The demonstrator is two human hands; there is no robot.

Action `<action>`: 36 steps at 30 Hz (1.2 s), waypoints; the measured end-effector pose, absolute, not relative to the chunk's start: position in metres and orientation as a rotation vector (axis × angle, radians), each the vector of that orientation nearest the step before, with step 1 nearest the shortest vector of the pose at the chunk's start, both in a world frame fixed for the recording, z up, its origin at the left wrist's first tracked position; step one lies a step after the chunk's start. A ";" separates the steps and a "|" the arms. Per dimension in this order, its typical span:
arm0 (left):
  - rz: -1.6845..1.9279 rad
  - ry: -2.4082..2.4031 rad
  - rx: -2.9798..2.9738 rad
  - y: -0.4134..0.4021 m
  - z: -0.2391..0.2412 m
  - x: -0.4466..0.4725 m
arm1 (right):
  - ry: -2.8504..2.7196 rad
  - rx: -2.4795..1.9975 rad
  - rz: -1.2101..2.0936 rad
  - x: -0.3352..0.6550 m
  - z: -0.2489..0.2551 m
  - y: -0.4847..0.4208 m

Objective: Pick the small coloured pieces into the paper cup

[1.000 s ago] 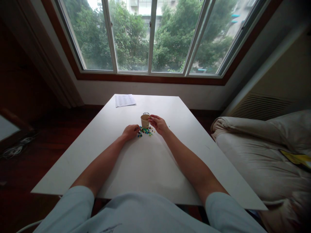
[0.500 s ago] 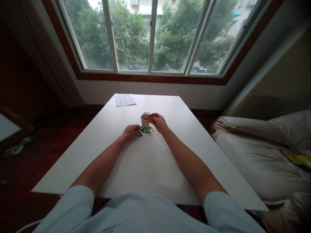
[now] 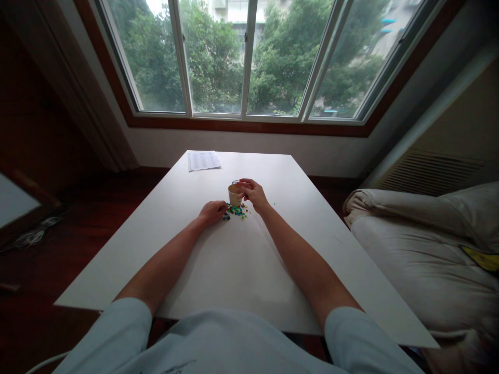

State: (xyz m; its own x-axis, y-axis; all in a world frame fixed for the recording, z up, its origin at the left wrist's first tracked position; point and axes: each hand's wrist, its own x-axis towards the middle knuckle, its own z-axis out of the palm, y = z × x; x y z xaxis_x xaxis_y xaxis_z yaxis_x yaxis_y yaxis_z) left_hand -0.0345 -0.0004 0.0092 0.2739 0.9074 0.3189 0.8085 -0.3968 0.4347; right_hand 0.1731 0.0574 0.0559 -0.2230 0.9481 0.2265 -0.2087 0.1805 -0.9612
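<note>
papers [image 3: 204, 161] lie on a table [image 3: 242, 275] before a window [image 3: 273, 67].

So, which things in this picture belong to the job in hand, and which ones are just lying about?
Apparently in use:
beige cup, right hand at its rim
small multicoloured pieces, left hand beside them

Just lying about:
printed sheets on the table
pale cables at far left
</note>
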 end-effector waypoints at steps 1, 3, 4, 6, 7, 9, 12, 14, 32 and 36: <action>0.785 1.609 2.357 -0.001 0.010 -0.034 | -1.347 -0.797 1.270 0.177 0.056 0.060; 0.776 1.618 2.363 -0.002 0.011 -0.034 | -1.357 -0.834 1.163 0.189 0.057 0.067; 0.765 1.625 2.364 -0.002 0.012 -0.033 | -1.361 -0.869 1.093 0.198 0.057 0.071; 0.739 1.641 2.367 -0.002 0.013 -0.033 | -1.393 -0.992 0.936 0.219 0.055 0.079; 0.728 1.645 2.374 -0.003 0.013 -0.033 | -1.436 -1.086 0.849 0.231 0.053 0.083; 0.711 1.644 2.398 -0.002 0.011 -0.031 | -1.550 -1.331 0.635 0.257 0.047 0.091; 0.686 1.629 2.421 -0.002 0.008 -0.029 | -1.700 -1.702 0.372 0.294 0.033 0.100; 0.677 1.616 2.434 -0.002 0.007 -0.026 | -1.773 -1.858 0.350 0.310 0.022 0.104; 0.760 1.697 2.352 -0.009 0.011 -0.023 | -2.219 -1.500 0.122 0.262 -0.004 0.072; 0.797 1.714 2.329 -0.009 0.011 -0.024 | -2.289 -1.376 0.161 0.244 -0.002 0.062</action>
State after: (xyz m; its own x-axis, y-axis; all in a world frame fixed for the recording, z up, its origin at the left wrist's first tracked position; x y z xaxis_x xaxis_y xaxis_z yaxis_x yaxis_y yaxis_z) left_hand -0.0239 -0.0088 0.0106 0.2100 0.9203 0.3300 0.8452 -0.3406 0.4119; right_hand 0.2440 0.0617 -0.0023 -0.3929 0.8601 0.3254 0.8060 0.4925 -0.3285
